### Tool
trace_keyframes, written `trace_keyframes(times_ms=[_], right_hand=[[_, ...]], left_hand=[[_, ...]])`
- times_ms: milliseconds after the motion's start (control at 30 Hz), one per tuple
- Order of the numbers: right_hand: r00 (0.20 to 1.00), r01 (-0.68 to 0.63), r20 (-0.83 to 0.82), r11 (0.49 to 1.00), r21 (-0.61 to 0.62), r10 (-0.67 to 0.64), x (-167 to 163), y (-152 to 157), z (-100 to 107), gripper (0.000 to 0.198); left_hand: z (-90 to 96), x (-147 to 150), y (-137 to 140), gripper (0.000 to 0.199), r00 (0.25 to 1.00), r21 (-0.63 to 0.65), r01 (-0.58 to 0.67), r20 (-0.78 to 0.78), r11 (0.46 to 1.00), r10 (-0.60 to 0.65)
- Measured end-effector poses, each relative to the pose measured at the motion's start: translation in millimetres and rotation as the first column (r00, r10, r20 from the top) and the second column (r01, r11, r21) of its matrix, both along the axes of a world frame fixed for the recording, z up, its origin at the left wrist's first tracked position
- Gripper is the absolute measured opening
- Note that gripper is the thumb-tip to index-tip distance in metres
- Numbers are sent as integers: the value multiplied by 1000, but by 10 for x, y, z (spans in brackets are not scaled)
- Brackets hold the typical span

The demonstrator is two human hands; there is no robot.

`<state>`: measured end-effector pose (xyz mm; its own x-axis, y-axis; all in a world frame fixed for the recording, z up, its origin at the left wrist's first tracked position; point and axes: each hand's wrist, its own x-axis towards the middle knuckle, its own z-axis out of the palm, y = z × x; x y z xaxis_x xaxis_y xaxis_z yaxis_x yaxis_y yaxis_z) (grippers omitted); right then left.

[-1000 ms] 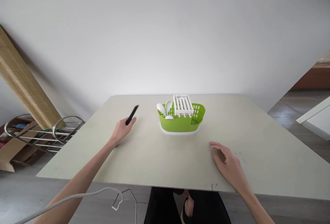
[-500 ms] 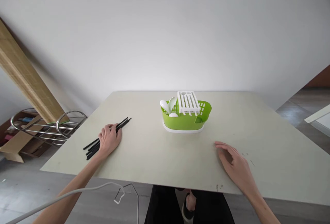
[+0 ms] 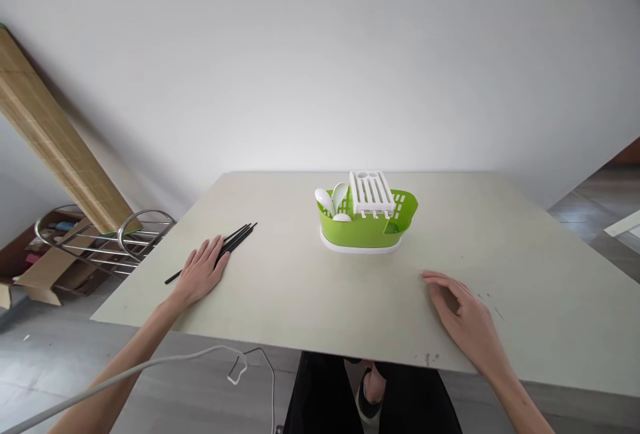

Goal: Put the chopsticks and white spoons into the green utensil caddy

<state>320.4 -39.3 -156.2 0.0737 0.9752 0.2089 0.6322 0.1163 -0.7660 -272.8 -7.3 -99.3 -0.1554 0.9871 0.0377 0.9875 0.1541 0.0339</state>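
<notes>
At the left of the table, a bundle of black chopsticks [image 3: 239, 237] lies partly under my left hand [image 3: 200, 273]. That hand rests flat on top of them with its fingers stretched out, and their far ends stick out past it. My right hand [image 3: 465, 317] rests on the table at the right, holding nothing, thumb and fingers apart in a loose curve. Between the hands, farther back, stands a green cutlery basket [image 3: 350, 234] on a white base. A white slotted rack [image 3: 373, 194] sits across it, and white spoons [image 3: 325, 201] stand in its left part.
The pale table [image 3: 300, 307] reaches back to a white wall. A white cable [image 3: 150, 364] crosses in front of my left forearm. To the left on the floor are a metal rack [image 3: 145, 221], a cardboard box [image 3: 47, 281] and a long leaning board [image 3: 65, 134].
My left hand has shifted a little toward me and flattened, its fingers now stretched out over the chopsticks instead of curled round them. The right hand stays put. The view has shifted slightly.
</notes>
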Motion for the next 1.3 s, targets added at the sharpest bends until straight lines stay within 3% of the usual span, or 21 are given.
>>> trace_keyframes(times_ms=[367,600,667,767,900,1033,1100,1200,1300], right_hand=[[999,-1,-34,1000,-22,0,-8,2,28,30],[996,-28,-87,1000,-8,27,1,8,35,34],[995,-30,-95,1000,0,30,1,17,31,34],[993,-28,-111,1000,13,29,-2,32,33,33],[990,-33,-140,999,8,34,-7,41,41,34],[988,-38,-149,999,7,38,-16,51,52,35],[988,-35,-150,999,25,38,-21,59,63,35],[987,-36,-158,999,30,40,-26,70,76,34],[983,-44,-175,999,14,46,-28,74,82,34]], left_hand=[[-64,332,-37,70,987,48,-152,-45,987,154],[70,458,-23,71,985,46,-140,-94,989,144],[176,569,45,73,991,106,-61,-113,993,73],[425,932,201,73,986,228,168,-50,959,-160],[830,1682,457,76,900,307,363,127,880,-416],[1116,2285,776,90,811,315,500,156,807,-563],[1188,2431,961,93,761,289,569,168,770,-626],[1231,2513,1221,82,711,258,632,183,731,-679],[1235,2551,1409,64,721,242,621,199,746,-664]])
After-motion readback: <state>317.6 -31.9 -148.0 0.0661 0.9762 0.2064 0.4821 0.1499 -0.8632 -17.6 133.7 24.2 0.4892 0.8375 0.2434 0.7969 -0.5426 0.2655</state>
